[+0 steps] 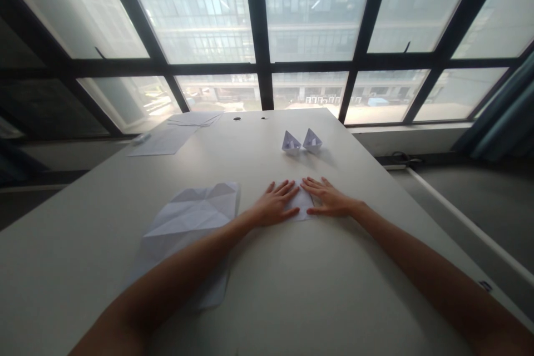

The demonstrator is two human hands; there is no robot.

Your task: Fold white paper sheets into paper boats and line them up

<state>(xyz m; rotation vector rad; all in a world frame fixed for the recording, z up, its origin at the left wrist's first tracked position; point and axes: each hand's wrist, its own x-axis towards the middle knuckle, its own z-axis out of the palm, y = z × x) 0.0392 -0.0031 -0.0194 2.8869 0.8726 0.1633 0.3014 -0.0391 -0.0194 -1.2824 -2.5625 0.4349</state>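
Observation:
A small folded piece of white paper lies flat on the white table, partly covered by both hands. My left hand rests on its left side, palm down with the fingers spread. On the right side of the paper, my right hand lies flat too, its fingers apart. Just beyond the hands stand two folded paper boats, the left boat and the right boat. Under and beside my left forearm is a large creased sheet of paper.
Several flat sheets of paper lie at the table's far left. Two small dark round spots, one a hole, show near the far edge. Framed windows rise behind the table, and a blue curtain hangs at the right.

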